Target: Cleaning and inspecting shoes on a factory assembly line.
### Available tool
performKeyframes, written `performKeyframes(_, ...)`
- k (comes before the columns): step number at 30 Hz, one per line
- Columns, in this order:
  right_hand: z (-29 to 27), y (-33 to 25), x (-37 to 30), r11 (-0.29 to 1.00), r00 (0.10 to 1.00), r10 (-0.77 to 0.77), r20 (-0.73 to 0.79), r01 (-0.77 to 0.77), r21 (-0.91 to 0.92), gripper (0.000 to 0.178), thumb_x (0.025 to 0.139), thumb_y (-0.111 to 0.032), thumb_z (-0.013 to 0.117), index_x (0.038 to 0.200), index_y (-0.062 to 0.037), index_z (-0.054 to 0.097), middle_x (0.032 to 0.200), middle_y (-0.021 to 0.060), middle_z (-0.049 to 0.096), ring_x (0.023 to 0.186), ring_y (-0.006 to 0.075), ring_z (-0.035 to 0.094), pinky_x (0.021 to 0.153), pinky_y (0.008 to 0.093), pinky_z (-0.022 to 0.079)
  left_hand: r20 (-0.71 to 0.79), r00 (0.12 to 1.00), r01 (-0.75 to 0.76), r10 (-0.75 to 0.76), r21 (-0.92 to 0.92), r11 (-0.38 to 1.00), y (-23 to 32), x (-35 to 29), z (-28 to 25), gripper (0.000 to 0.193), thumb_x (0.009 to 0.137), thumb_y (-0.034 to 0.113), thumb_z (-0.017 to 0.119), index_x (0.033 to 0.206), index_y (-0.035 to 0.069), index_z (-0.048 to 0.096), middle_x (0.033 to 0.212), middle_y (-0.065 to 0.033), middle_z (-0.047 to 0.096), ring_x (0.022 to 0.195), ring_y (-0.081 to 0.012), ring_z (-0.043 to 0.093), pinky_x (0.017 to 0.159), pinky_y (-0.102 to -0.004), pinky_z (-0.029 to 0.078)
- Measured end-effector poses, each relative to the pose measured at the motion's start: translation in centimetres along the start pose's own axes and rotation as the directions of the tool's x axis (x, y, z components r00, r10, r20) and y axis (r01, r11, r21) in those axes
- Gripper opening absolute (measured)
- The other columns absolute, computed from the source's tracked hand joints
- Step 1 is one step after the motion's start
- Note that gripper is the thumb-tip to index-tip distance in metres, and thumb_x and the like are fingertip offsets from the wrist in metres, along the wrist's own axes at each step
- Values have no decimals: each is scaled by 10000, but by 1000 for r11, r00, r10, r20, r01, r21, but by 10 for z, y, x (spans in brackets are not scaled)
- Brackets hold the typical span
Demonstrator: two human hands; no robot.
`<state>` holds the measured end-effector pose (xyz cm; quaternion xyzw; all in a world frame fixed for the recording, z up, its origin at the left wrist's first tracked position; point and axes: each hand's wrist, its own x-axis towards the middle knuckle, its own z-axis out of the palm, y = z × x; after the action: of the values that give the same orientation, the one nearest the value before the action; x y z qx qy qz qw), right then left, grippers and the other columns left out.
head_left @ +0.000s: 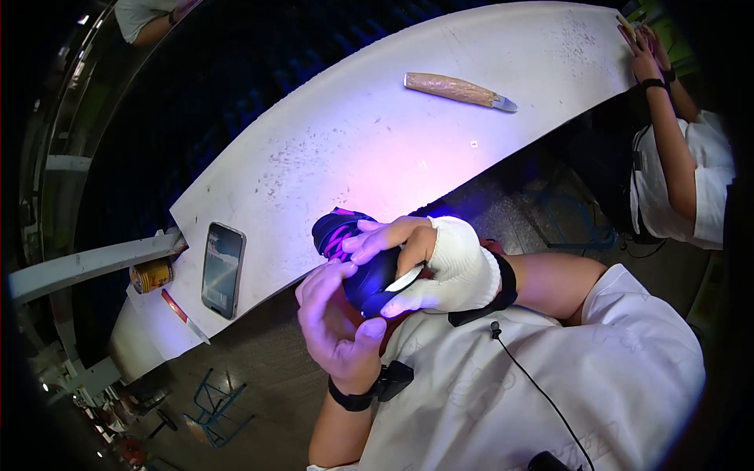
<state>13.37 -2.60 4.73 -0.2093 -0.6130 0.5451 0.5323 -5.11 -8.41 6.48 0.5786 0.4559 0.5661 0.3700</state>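
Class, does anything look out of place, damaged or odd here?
Two oddities: the right hand wears a white knit glove while the left hand is bare, and the smartphone sits near the edge of the white table, where it could fall.

Black is shown by the shoe (374,284), crossed by bright pink laces (338,240); the right hand (452,267) is clad in white ribbed knit; the white tabletop (267,196) is speckled with dark scuffs and tinted violet; the can (151,276) is coloured mainly yellow; the wrapped tool (449,88) is covered in tan; the white shirt (503,385) is faintly patterned in grey.
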Motion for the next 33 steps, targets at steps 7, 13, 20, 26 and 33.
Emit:
performKeyframes(7,-15,0,10,956,988,2,152,43,-290,414,780,-173,965,873,-95,570,1228,196,701,1167,383,747,959,449,635,44,997,-66,58,204,977,-3,4,-8,453,1094,453,609,1234,23,629,1242,-153,565,1163,-267,562,1153,-471,414)
performKeyframes(13,-10,29,11,843,965,-198,171,257,-474,364,699,-312,902,834,-92,646,1129,121,660,950,337,668,771,437,584,-132,990,55,-38,129,990,3,-9,-19,468,1097,486,580,1204,37,500,1347,-312,661,1428,-465,530,1238,-594,349)
performKeyframes(20,-14,39,22,735,912,-184,366,375,-565,385,698,-411,837,850,-105,658,1004,107,609,894,313,614,740,432,543,132,991,-21,-8,215,976,-2,-4,-43,641,796,232,971,1209,51,515,1266,-266,740,1390,-512,574,1204,-588,434)
performKeyframes(26,-11,72,31,716,884,-322,340,462,-523,535,651,-406,865,808,-14,537,1143,195,629,1026,383,644,866,504,554,118,992,42,-45,28,999,-10,-14,-71,539,841,87,919,1195,51,514,1347,-296,695,1460,-496,514,1220,-589,411)
performKeyframes(33,13,67,25,724,902,-239,360,413,-553,448,682,-343,841,853,-50,549,1134,171,615,990,383,636,901,509,551,51,908,377,-415,333,864,13,-8,-60,962,865,86,851,1636,-74,300,1588,-280,497,1501,-335,470,1242,-432,378)
